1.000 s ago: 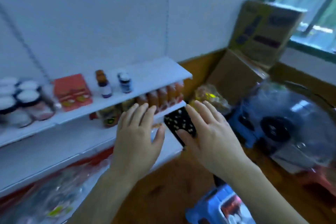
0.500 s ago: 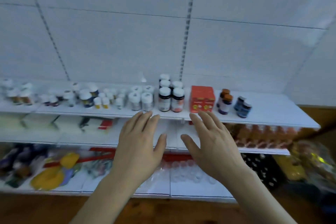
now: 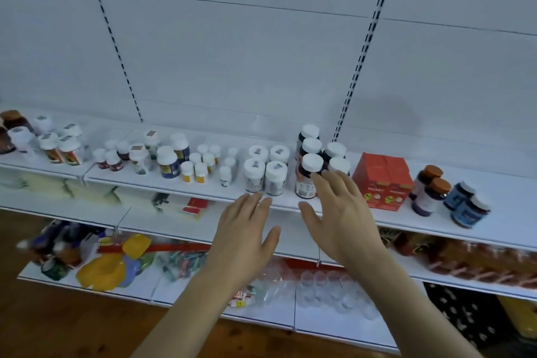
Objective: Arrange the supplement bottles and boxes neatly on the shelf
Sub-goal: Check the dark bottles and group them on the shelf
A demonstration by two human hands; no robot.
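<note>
top white shelf [image 3: 290,206], smooth painted board, is carrying the supplement stock in a loose row. four squat white-capped white tubs [image 3: 266,170] are sitting in a square block near the middle. just to their right, dark bottles with rounded white caps [image 3: 312,161] are standing in two short files running back toward the wall panel. next right, red cardboard boxes [image 3: 383,180], matte, sharp-edged, are packed tight together. beyond them, two orange-capped purple-labelled bottles [image 3: 430,192], then blue-labelled jars [image 3: 466,205] near the shelf's right end. to the left, many small mixed bottles [image 3: 171,160] are standing unevenly, labels too blurred to read.

left hand [image 3: 244,238] is hovering palm down in front of the shelf edge, fingers straight and close together, thumb out, holding nothing, fingertips just below the white tubs. right hand [image 3: 340,215] is reaching palm down, fingers straight and slightly fanned, tips overlapping the front dark bottles; contact cannot be told.

lower shelves are holding yellow plastic scoops [image 3: 107,267] and clear cups [image 3: 328,288].
</note>
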